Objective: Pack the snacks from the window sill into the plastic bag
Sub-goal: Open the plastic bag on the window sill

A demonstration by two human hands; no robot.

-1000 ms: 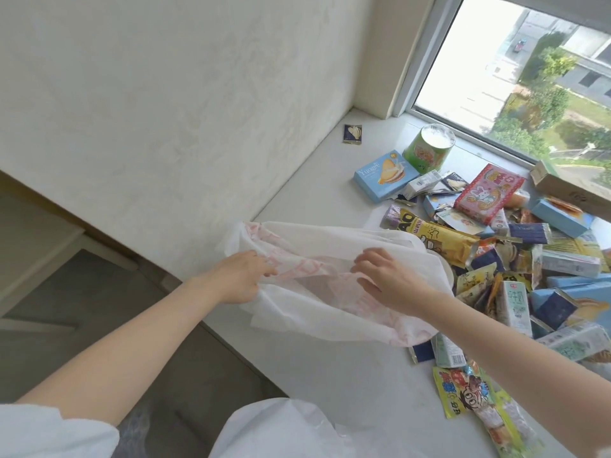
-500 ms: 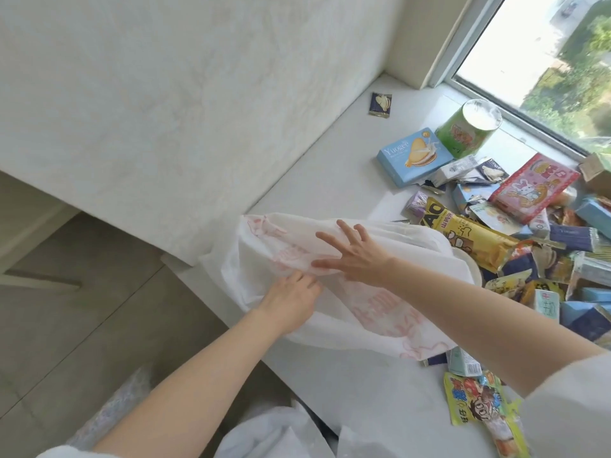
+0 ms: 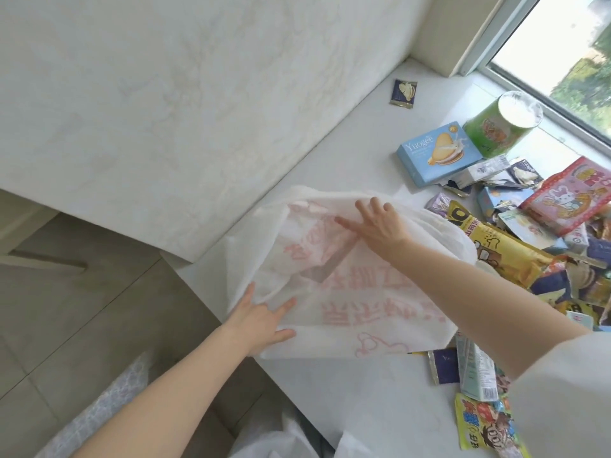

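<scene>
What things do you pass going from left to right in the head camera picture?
Left hand → plastic bag → right hand → small dark packet → blue biscuit box → green tub → pink rabbit packet.

This looks like a room in a home. A wide white window sill (image 3: 380,391) runs toward a window (image 3: 562,54) at the upper right, with trees outside. A pale plastered wall (image 3: 165,94) fills the upper left, and grey floor tiles (image 3: 66,309) show at lower left.
</scene>
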